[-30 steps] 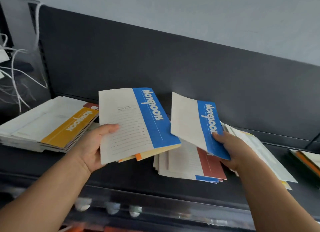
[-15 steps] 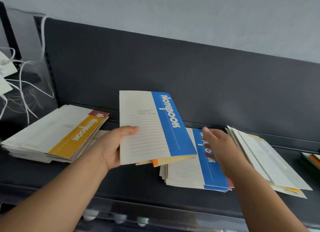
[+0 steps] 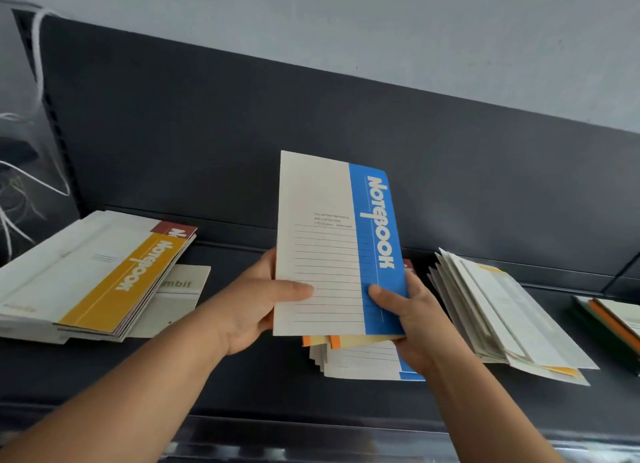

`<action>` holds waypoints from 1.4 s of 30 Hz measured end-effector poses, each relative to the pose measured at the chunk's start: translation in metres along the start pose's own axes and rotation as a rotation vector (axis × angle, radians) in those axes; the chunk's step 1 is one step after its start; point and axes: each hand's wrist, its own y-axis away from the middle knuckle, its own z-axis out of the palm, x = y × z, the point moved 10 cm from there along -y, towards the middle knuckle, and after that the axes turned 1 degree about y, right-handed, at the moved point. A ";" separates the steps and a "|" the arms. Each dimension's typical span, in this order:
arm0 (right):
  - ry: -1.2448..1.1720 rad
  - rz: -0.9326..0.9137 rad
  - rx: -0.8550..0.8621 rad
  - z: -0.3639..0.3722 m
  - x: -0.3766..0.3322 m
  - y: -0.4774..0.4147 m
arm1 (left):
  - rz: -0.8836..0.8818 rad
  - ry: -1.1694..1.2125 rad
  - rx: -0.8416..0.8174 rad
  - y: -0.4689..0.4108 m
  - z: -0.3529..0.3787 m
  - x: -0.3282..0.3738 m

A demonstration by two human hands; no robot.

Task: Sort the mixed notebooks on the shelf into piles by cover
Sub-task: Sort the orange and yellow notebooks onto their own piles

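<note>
Centre of frame: blue-banded notebook (image 3: 332, 248), raised above the shelf (image 3: 242, 376), cover facing the camera, blue band on the right.
Gripped by left hand (image 3: 252, 310) at the lower left edge, thumb flat across the lined cover, fingers hidden behind.
Gripped by right hand (image 3: 412, 327) at the lower right corner, thumb on the blue band.
Directly behind, in the same grip: orange-edged notebooks (image 3: 334, 341), count not discernible.
Lower centre, flat on the shelf under the hands: staggered pile (image 3: 360, 362), blue corner showing.
Left of frame: pile topped by yellow-banded notebook (image 3: 128, 282), red-brown notebook (image 3: 176, 228) just beneath.
Right of frame: fanned cream pile (image 3: 502, 310).
</note>
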 end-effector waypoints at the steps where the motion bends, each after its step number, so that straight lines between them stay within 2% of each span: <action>1: -0.008 -0.011 0.008 -0.001 0.000 0.000 | 0.012 -0.028 -0.005 0.001 0.001 -0.001; 6: 0.026 -0.048 0.077 -0.005 0.006 -0.002 | 0.100 -0.139 0.051 0.002 0.000 -0.003; 14: 0.056 -0.055 0.248 -0.021 0.013 -0.005 | 0.162 -0.081 0.053 0.000 0.001 -0.005; 24: 0.012 -0.002 0.246 -0.029 0.012 -0.004 | 0.081 -0.026 0.038 -0.004 -0.005 -0.018; 30: 0.016 0.054 0.187 -0.030 0.008 -0.004 | 0.089 -0.039 0.136 -0.006 -0.016 -0.020; 36: -0.005 0.125 0.222 -0.048 0.016 -0.003 | 0.060 0.059 0.182 -0.006 -0.030 -0.019; 42: 0.029 0.099 0.222 -0.031 0.020 -0.005 | 0.061 0.092 0.154 -0.005 -0.024 -0.022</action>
